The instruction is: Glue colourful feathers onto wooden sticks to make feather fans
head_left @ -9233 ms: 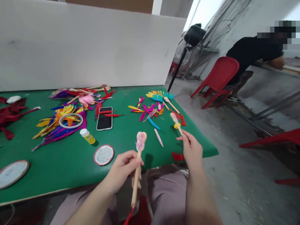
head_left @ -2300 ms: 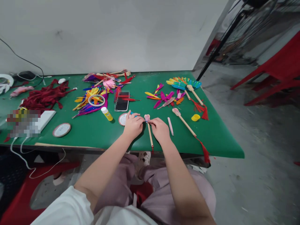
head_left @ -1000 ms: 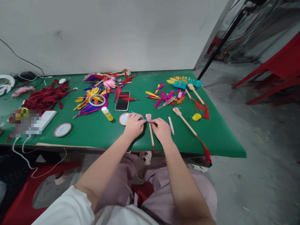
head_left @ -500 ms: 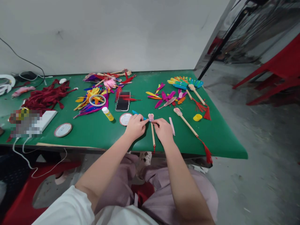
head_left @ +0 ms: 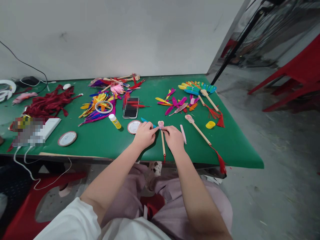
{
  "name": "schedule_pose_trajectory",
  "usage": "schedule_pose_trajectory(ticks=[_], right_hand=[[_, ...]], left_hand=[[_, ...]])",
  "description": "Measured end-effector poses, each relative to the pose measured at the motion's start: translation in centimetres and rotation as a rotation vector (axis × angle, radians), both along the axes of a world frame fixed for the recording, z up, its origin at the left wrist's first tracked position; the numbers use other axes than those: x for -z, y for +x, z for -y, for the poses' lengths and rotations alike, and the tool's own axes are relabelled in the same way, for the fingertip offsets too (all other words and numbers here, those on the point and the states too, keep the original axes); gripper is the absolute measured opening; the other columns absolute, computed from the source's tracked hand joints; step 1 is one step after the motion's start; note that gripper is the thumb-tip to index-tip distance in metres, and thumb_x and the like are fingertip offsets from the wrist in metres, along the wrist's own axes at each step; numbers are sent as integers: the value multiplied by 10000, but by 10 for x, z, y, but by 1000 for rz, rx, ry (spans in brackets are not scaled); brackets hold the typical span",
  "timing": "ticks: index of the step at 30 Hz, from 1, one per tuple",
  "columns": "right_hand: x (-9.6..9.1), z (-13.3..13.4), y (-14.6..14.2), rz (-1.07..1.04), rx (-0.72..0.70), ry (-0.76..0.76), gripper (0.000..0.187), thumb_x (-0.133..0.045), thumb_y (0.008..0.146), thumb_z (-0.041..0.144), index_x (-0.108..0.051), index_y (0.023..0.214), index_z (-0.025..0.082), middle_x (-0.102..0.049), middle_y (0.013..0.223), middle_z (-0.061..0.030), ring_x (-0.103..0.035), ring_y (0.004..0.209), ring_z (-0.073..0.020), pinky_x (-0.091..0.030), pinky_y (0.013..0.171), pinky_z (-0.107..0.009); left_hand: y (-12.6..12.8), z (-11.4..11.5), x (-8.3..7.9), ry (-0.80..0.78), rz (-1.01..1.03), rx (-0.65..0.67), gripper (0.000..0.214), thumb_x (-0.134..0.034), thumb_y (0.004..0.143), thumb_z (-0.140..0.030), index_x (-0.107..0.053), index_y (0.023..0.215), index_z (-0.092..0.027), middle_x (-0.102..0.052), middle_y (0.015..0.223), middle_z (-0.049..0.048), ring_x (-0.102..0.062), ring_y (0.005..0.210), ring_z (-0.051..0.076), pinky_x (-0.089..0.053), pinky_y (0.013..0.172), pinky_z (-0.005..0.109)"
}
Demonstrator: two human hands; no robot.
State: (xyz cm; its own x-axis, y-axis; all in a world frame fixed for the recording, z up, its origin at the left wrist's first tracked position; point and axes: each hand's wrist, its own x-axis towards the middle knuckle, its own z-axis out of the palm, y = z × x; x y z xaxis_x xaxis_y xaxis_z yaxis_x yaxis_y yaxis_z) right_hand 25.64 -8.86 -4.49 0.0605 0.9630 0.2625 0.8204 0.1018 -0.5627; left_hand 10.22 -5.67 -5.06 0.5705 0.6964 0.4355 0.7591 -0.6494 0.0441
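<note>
Meeting at the pale heart-shaped head (head_left: pixel 160 124) of a wooden handle (head_left: pixel 163 144), which lies near the front edge of the green bench (head_left: pixel 237 150), are a person's two hands: the left hand (head_left: pixel 144 135) grasps a blue feather (head_left: pixel 144 120) in its fingers, while the right hand (head_left: pixel 174 136) rests its fingers at the head's base, their grip too small to make out from where I stand. Just beside the right hand lies a slim pink tool (head_left: pixel 183 134), with a second, red-tasselled handle (head_left: pixel 199 131) to its right.
</note>
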Motion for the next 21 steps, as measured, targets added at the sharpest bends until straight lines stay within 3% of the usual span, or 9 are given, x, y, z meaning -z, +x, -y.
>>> schedule_pose_trajectory(ticks=[21], right_hand=[[-1, 0, 0, 63, 4, -55, 302, -468, 783, 51, -708, 848, 222, -664, 908, -33, -602, 781, -160, -427, 623, -254]], left_hand=[[0, 0, -1, -76, -6, -17, 352, -456, 783, -135, -646, 1060, -240, -550, 846, 73, -470, 789, 197, -353, 690, 339]])
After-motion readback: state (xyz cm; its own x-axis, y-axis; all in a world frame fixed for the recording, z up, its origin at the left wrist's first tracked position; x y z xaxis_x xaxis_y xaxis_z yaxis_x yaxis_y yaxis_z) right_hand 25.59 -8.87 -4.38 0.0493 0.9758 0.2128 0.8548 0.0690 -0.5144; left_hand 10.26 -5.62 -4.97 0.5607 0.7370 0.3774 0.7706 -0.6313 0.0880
